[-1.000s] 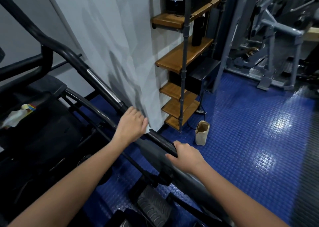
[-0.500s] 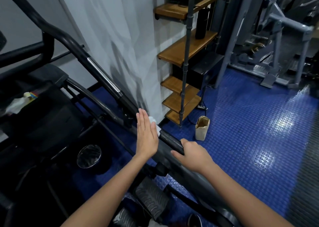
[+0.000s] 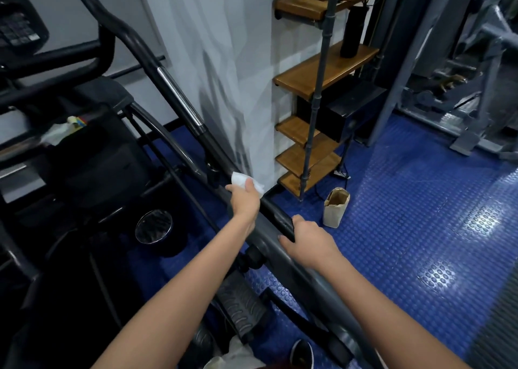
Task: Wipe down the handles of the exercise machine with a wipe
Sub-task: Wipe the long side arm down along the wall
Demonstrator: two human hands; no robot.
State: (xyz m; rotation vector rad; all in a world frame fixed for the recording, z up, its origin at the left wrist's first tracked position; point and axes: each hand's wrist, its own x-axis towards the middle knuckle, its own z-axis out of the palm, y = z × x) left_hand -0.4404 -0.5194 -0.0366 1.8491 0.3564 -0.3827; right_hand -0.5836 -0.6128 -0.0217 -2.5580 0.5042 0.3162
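One wipe [image 3: 246,181] (white), beyond left fingers [image 3: 243,192]

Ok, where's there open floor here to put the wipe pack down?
Free: the blue floor right of the paper bag, in front of the wooden shelves. Crowded: left of the handle bar, packed with machine frame, and near the shelf base, with cables and the bag.
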